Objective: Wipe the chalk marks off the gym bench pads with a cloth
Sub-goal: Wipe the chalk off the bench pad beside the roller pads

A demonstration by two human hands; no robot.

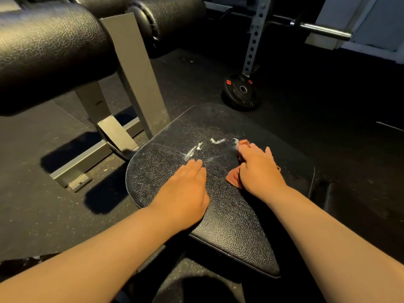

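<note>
Head: weight plate (241, 92) beyond bench pad (229, 215).

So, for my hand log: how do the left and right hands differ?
The left hand lies flat on the bare bench pad, fingers straight; the right hand curls over a reddish cloth. The right hand reaches the chalk marks from the right; the left hand sits short of them. Both rest on that pad.

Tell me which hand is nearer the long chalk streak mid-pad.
Left. The left hand lies flat on the pad, fingertips just short of the streak. The right hand grips the cloth farther right, beside the rightmost mark.
</note>
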